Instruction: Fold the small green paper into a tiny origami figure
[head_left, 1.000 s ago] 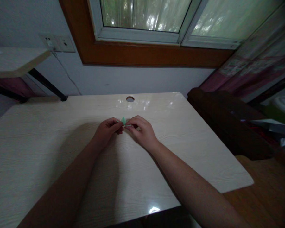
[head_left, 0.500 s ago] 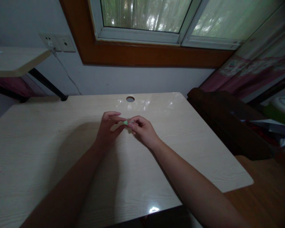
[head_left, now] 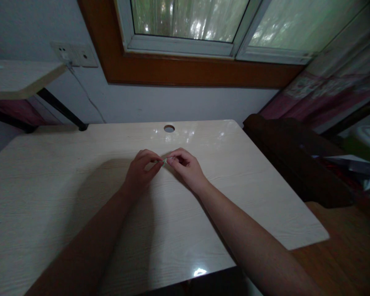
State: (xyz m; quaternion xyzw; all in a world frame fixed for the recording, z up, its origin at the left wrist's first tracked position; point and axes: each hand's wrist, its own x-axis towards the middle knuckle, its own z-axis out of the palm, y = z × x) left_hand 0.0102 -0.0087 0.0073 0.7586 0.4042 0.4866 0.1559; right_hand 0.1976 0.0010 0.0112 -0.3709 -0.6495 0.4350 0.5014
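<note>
Green piece [head_left: 165, 161] sits over the counter [head_left: 240, 176], pinched in my nearly closed left hand [head_left: 140, 167]. My right hand [head_left: 187, 167] curls closed around a thin pale stick [head_left: 172, 157] just beside it. Compared with half a second ago, my left hand is less spread, and less green shows.

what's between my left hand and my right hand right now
In the head view, a small green piece shows between your left hand and right hand, where their fingers nearly meet.
</note>
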